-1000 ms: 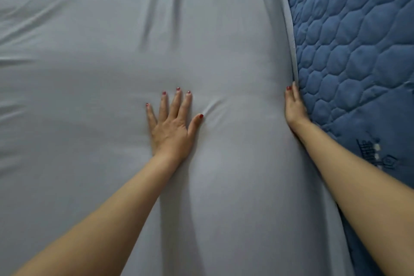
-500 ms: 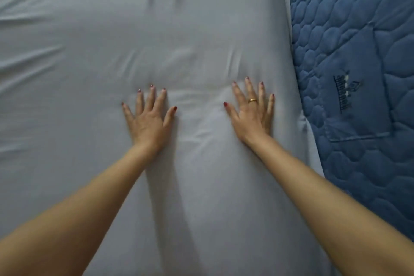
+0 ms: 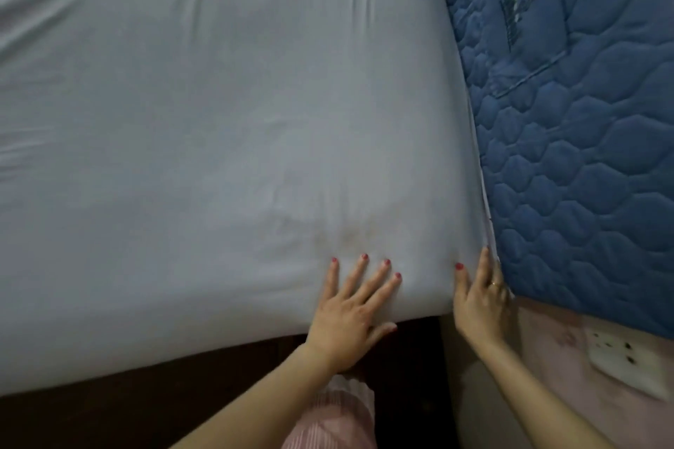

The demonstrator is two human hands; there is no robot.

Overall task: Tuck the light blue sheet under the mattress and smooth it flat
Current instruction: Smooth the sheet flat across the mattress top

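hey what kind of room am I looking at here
Most likely a bedroom. A light blue sheet is stretched over a mattress, a dark blue quilted mattress lies beside it, and both hands, left hand and right hand, press at the sheet's corner.

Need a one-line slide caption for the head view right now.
Both hands at the bed's near corner: left hand flat on the light blue sheet, right hand pressed along its edge beside the blue quilted mattress.

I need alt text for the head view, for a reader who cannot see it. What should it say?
Two bare hands press on the near corner of a light blue sheet: the left hand lies flat with spread fingers, and the right hand works along the seam beside a dark blue quilted mattress. Faint creases remain at the sheet's far left.
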